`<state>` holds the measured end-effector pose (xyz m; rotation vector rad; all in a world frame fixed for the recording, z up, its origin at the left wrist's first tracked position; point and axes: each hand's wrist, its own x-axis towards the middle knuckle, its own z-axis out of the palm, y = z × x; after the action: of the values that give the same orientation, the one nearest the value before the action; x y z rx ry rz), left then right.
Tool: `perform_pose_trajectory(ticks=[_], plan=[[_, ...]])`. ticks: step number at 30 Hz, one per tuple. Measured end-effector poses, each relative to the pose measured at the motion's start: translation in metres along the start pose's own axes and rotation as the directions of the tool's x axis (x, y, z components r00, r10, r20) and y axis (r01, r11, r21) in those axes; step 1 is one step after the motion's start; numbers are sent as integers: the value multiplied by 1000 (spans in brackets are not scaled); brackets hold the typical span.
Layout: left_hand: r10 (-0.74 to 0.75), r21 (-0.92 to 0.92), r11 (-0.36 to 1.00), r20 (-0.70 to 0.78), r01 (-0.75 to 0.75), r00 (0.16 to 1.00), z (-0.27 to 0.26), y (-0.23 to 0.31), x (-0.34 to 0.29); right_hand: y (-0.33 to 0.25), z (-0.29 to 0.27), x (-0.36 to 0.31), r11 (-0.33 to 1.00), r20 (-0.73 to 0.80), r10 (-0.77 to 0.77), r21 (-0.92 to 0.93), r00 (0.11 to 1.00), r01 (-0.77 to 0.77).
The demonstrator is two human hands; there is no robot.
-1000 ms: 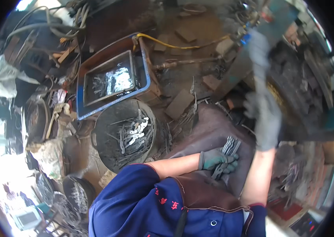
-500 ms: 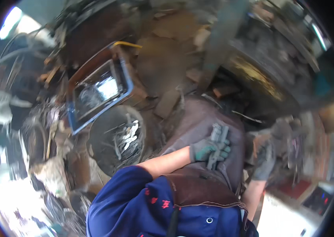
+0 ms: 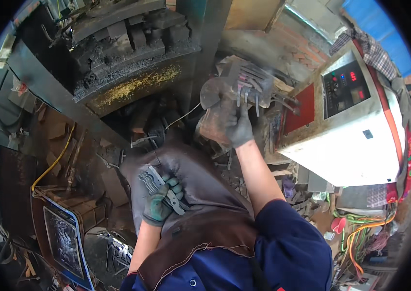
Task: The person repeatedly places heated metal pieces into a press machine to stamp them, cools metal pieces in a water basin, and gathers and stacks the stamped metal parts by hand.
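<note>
The strips (image 3: pixel 152 180), a small grey metal bundle, lie in the left hand (image 3: pixel 160 201) above the lap of the brown apron (image 3: pixel 200 182); the gloved fingers are curled round the bundle, pinching it, with its ends jutting out on both sides; the right hand (image 3: pixel 238 127), gloved in grey, reaches forward to the bars (image 3: pixel 254 81), its fingers close to their near ends, though I cannot tell whether it pinches one; some of those ends show a pinkish tint; a reddish brick (image 3: pixel 211 126) sits just left of this hand, and a round disc (image 3: pixel 210 93) beyond it; to the right stands a white cabinet (image 3: pixel 346 153) with a red panel (image 3: pixel 300 111) and lit displays; ahead on the left, yellow flecks (image 3: pixel 137 87) cover a ledge below dark blocks (image 3: pixel 137 39); at lower left are a blue-rimmed bin (image 3: pixel 81 245) and, beside it, a bucket (image 3: pixel 94 242) holding metal pieces (image 3: pixel 118 250).
</note>
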<state>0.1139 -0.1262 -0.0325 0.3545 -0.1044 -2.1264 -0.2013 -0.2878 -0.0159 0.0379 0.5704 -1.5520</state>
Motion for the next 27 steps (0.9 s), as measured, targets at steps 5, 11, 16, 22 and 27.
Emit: perform_pose_trajectory(ticks=[5,11,16,22,27], plan=[[40,17,999,-60,-39,997,-4,-3,-3,-3,-31,29,990,202,99,83,974,-118],[12,-12,1000,-50,-13,999,-12,0,-8,32,54,-75,723,81,-84,-681,993,117],[20,-38,999,-12,-21,1000,-11,1,-9,84,204,-35,557,403,114,-783,908,278],[29,-44,999,-6,-29,1000,-7,-1,-13,131,280,26,478,224,168,-870,960,120],[21,-38,999,-17,-22,1000,-8,-2,-16,143,287,56,501,211,233,-863,949,69]])
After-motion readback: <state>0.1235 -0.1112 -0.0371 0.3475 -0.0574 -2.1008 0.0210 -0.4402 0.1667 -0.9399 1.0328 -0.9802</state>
